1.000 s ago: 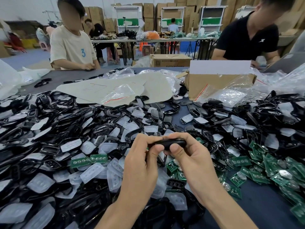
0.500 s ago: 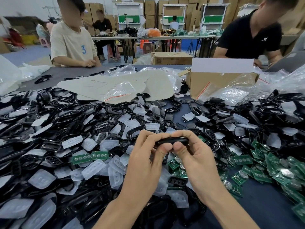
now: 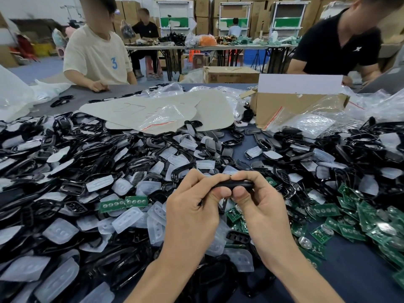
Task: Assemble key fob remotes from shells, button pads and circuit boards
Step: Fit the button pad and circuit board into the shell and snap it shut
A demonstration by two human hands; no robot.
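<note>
Both hands pinch one fob (image 3: 235,184) edge-on: left hand (image 3: 192,206), right hand (image 3: 260,206). Long axis runs left-right, thumbs under it.

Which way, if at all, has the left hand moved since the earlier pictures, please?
Yes: the left hand slid rightward along the key fob, away from the paired green boards.

The key fob (image 3: 235,184) between the fingers (image 3: 222,191) is glossy black. Left of the fingers and beyond them the shells (image 3: 72,188) are black too, mixed with button pads (image 3: 129,216) of a milky, half-clear white. Right of the fingers the circuit boards (image 3: 325,209) are green with silver round spots. Far beyond the fingers the box (image 3: 284,106) is brown with a white flap.
</note>
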